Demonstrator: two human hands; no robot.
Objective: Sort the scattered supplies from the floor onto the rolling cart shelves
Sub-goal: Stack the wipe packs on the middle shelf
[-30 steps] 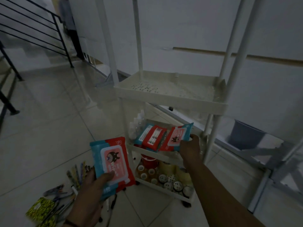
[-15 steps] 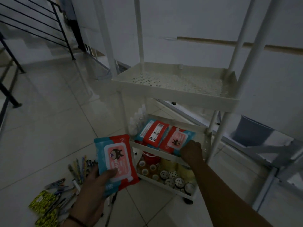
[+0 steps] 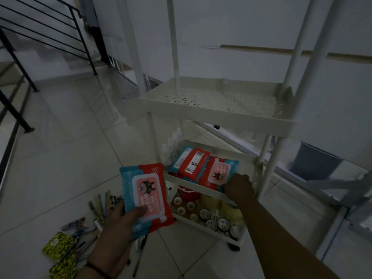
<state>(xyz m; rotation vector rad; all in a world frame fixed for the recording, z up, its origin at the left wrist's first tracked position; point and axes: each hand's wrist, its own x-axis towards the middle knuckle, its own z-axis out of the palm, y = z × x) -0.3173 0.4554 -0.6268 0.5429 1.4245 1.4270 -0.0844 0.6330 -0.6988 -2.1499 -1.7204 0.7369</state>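
The left hand (image 3: 118, 232) grips a wipes pack (image 3: 146, 198) upright beside the cart (image 3: 219, 115), long axis vertical, while the right hand (image 3: 238, 187) pinches another pack (image 3: 218, 174) flat on the middle shelf (image 3: 193, 185).

Dim light; pale tiled floor (image 3: 60, 150), white wall (image 3: 231, 21), black stair railing (image 3: 46, 31) left, grey bucket (image 3: 314, 160) right.
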